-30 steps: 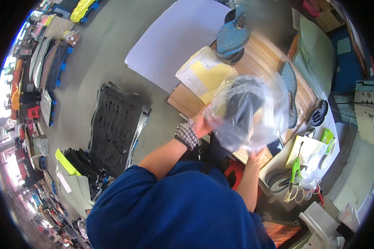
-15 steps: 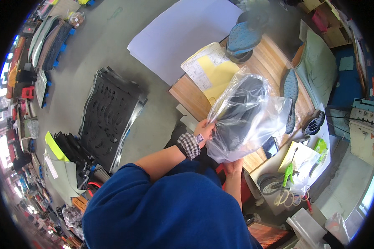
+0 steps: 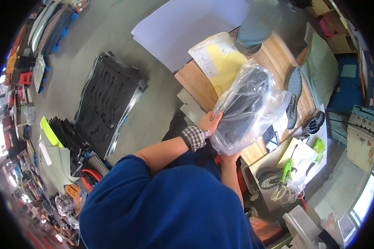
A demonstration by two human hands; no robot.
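One clear bag (image 3: 246, 111); flatter than before

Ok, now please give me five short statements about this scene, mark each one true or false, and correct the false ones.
1. The left hand, with a checkered cuff at its wrist, grips the clear plastic bag. True.
2. The clear plastic bag is empty. False: a dark thing shows inside it.
3. The yellow paper lies on the wooden table. True.
4. The right hand is at the bag's far end. False: it is at the near edge, partly hidden.
5. A green tool lies right of the bag. True.
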